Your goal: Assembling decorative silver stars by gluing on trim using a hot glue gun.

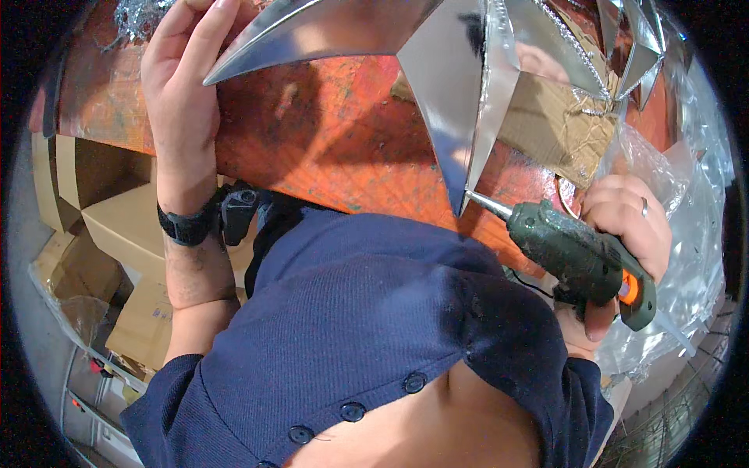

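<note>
gripping a dark green glue gun (pixel 573 253) with fingers (pixel 624 207) curled tight around its handle, the right hand (pixel 624 226) brings the metal nozzle against the lower tip of a shiny silver star-shaped piece (pixel 460 86). the left hand (pixel 183 93) lies flat on the worn orange surface (pixel 312 148), fingers together, touching another silver point at upper left. crinkled clear plastic wrap (pixel 694 234) sits just beyond the right hand.
</note>
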A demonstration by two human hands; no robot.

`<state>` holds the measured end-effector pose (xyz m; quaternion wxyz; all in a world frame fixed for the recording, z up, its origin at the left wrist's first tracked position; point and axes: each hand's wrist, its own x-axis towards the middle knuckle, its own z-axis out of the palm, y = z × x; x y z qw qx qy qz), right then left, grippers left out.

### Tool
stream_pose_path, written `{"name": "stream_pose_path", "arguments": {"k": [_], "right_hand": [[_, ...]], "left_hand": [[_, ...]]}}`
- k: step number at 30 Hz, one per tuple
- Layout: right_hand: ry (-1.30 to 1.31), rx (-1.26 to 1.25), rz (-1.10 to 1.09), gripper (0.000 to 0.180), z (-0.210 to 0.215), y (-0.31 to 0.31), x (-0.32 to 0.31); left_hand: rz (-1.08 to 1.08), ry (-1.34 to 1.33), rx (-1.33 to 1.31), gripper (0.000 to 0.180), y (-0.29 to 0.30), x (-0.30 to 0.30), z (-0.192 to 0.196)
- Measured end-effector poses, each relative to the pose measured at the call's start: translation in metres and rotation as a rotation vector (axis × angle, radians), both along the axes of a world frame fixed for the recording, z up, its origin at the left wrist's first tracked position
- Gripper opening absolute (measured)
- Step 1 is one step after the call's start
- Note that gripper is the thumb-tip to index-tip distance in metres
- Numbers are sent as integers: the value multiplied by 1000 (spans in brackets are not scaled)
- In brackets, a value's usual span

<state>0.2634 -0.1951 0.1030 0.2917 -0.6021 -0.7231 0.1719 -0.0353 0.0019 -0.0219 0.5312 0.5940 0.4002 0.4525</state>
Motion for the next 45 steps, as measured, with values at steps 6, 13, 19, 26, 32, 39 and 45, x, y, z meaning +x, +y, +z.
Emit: {"name": "stream_pose_path", "arguments": {"k": [6,13,19,26,32,39,45], "right_hand": [[-3,21,7,33,3,-2,-7],[-40,-49,67,31,8,-6,1],[-58,-25,63,35,6,-21,1],[-418,-64,-34,42,7,-32,23],[-518,-232,-175,35,-33,-35,48],[-398,-202,-54,46,-38,-23,51],[-526,-173,-42,40,-8,-18,46]], "left_hand": [[-12,-30,-39,20,-1,-1,3],[-17,-36,-1,20,1,-1,1],[-14,-97,168,27,0,-7,2],[-198,126,332,20,-31,6,23],[-244,316,372,14,-57,6,40],[-660,506,264,20,-82,27,66],[-925,263,106,12,-73,27,89]]}}
